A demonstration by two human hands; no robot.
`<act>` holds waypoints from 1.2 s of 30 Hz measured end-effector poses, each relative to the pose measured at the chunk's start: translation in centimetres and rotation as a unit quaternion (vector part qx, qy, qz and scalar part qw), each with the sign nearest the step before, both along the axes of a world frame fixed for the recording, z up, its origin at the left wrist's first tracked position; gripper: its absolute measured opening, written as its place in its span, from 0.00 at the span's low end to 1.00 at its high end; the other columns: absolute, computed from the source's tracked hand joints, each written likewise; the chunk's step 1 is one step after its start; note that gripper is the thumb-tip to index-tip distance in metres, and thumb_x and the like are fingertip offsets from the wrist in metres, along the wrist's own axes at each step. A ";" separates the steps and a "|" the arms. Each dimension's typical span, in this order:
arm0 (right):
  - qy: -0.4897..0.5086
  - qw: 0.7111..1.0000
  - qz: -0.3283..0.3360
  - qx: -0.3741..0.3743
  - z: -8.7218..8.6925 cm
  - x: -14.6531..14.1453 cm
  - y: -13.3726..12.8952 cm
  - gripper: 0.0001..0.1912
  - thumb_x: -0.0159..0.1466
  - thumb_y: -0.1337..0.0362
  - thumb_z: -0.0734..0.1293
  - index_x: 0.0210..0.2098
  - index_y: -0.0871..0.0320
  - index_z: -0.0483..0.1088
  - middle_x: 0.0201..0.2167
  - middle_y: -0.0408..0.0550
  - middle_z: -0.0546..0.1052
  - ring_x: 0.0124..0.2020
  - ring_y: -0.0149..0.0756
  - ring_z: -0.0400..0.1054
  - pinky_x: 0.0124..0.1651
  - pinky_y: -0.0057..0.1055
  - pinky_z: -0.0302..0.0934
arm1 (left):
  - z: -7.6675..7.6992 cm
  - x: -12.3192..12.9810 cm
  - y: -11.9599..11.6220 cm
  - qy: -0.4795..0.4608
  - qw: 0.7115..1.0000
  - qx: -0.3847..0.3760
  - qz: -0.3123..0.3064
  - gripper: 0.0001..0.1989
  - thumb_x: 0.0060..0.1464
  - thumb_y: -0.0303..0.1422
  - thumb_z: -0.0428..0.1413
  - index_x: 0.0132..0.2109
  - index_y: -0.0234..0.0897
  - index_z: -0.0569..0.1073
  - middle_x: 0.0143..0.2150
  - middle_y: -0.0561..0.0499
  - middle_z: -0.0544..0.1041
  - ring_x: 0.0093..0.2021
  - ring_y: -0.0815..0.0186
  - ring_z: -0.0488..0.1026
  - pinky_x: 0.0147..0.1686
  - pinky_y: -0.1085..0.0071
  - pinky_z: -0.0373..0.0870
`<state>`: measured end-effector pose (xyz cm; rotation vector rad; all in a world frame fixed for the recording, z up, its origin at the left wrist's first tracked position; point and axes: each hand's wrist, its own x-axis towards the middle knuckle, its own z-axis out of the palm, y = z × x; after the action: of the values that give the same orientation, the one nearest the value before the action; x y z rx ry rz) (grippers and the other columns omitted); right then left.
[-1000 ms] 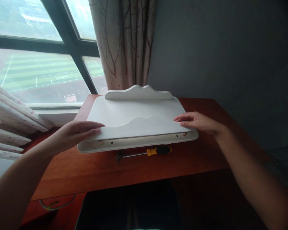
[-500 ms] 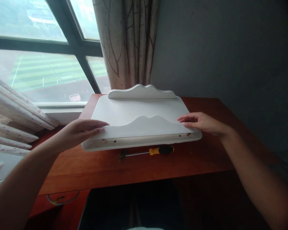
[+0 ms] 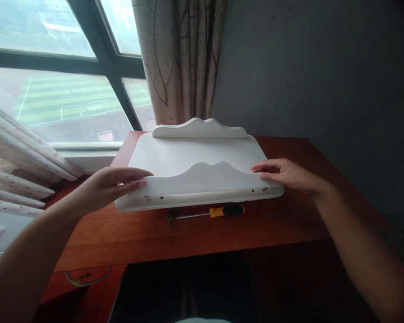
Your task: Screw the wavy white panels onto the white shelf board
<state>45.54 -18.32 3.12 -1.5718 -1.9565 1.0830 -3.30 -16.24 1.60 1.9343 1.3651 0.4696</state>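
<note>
While both hands steady it, the white board lies flat on the desk, its long axis running left to right across the person's front, one long edge facing them and the other toward the curtain. Two wavy rails stand upright on it, parallel to that axis: the near rail along the front edge and the far rail along the back edge.

The left hand lies fairly flat, fingers stretched out and pressed on the left end of the near rail, thumb on top. The right hand rests the same way on the right end, fingers loosely extended over rail and board corner. Neither hand is clenched.

A screwdriver lies on the desk just beside the board's front edge, parallel to it, yellow-and-black handle to the right; its tip is lost among small dark bits that I cannot identify. Small holes dot the board's front edge. Whether the rails are fixed down cannot be told. Both forearms run out of the picture's lower corners.
</note>
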 end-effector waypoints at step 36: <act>-0.127 0.969 0.005 0.213 -0.8 -0.9 -5.1 0.11 0.65 0.61 0.66 0.45 0.50 0.78 0.47 0.44 0.80 0.48 0.40 0.76 0.47 0.33 0.71 | -1.5 1.0 -4.8 0.030 0.940 0.340 -0.012 0.15 0.58 0.43 0.61 0.49 0.44 0.78 0.45 0.55 0.81 0.40 0.67 0.78 0.45 0.72 0.75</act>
<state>44.69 -23.39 2.35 -1.5110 -2.1808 0.4295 -2.35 -21.08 0.14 2.5221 1.3170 0.9770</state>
